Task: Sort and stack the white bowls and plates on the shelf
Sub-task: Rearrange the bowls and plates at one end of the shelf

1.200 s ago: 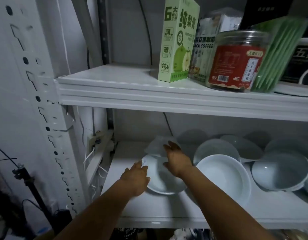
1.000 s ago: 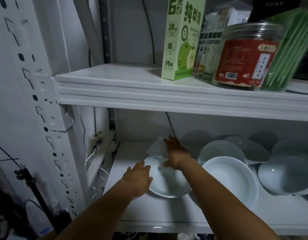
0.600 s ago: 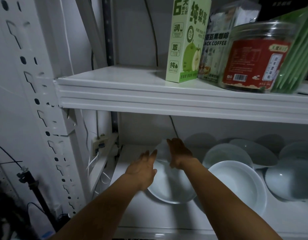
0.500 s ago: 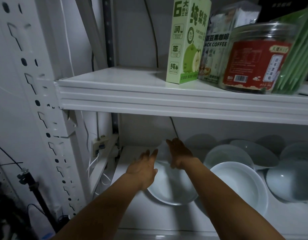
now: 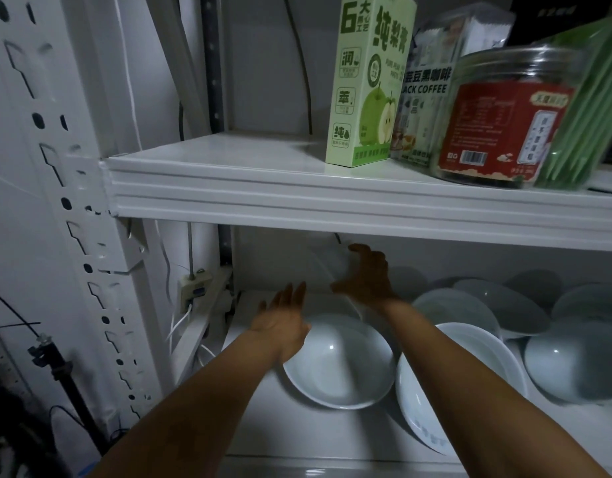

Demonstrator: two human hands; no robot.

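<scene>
My right hand (image 5: 364, 276) reaches deep into the lower shelf (image 5: 263, 401), fingers curled around the rim of a white plate (image 5: 327, 267) tipped up on edge; the plate is blurred. My left hand (image 5: 283, 317) is relaxed with straight fingers, holding nothing, at the 10 o'clock rim of a white bowl (image 5: 339, 365). At that bowl's 3 o'clock sits a second white bowl (image 5: 483, 346), with more white dishes (image 5: 573, 360) beyond it
</scene>
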